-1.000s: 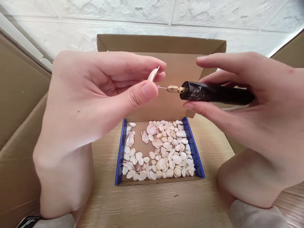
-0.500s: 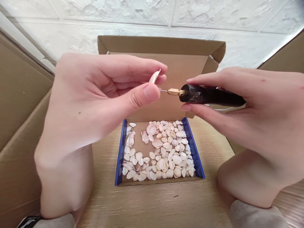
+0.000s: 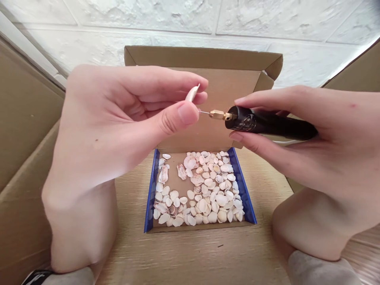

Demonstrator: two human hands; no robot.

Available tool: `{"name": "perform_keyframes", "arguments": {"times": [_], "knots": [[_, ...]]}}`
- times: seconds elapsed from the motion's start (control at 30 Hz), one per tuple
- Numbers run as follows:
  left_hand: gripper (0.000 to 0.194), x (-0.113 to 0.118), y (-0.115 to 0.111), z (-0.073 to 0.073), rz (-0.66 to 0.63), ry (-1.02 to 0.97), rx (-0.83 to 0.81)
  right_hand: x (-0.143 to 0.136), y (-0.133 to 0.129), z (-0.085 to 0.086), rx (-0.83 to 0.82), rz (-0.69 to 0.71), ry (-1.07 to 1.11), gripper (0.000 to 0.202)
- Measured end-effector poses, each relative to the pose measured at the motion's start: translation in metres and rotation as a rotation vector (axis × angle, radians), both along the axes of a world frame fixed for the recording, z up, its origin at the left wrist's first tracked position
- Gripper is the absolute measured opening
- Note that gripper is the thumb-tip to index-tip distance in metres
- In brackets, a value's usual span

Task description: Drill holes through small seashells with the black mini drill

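Note:
Between thumb and fingers, my left hand (image 3: 127, 114) pinches a pale seashell (image 3: 192, 93), seen edge-on above the box. My right hand (image 3: 305, 142) grips a black handheld mini drill (image 3: 270, 123) with a brass chuck (image 3: 218, 114). Its thin bit points left, and the tip reaches the edge of my left thumb just below the shell. Whether the bit touches the shell is hidden behind the thumb. Beneath both hands lies an open cardboard box (image 3: 148, 190) with blue sides, holding many small white and pinkish seashells (image 3: 213, 194).
The box's lid (image 3: 204, 55) stands raised at the back, before a white brick-patterned wall (image 3: 178, 18). Cardboard panels (image 3: 23, 118) rise on the left and right. A small dark sliver (image 3: 220, 246) lies on the wooden tabletop (image 3: 190, 261) in front of the box.
The drill has tilted slightly and slid a little right in my right hand's grip, showing more of the bit. My left hand with the seashell has shifted slightly left.

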State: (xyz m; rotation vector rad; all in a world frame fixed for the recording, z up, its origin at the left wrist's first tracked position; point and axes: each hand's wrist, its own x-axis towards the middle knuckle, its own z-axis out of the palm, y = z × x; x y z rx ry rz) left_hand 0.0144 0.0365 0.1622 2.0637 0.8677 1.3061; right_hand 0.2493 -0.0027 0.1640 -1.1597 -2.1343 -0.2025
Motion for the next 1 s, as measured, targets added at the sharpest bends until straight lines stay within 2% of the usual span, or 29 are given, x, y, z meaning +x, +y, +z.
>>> {"name": "perform_keyframes", "arguments": {"times": [0.17,0.3,0.47,0.83,1.0], "knots": [[0.025,0.0011,-0.002,0.0012,-0.017,-0.003,-0.016,-0.0025,-0.0003,0.0024,-0.02,0.012,0.07,0.021],[0.025,0.0013,-0.0019,0.0009,0.003,-0.01,-0.027,-0.0024,-0.0007,0.0007,-0.015,0.064,0.006,0.015],[0.024,0.0026,-0.001,-0.001,-0.043,-0.067,0.0,-0.0007,0.0005,-0.0014,-0.038,0.09,-0.035,0.011],[0.025,0.0013,-0.0003,0.0,0.0,-0.021,-0.001,-0.0028,-0.0026,0.002,-0.024,0.018,-0.014,0.021],[0.026,0.0001,-0.0001,-0.0016,-0.027,-0.032,0.015,-0.003,-0.0047,-0.0003,-0.111,0.019,-0.012,0.024]]}}
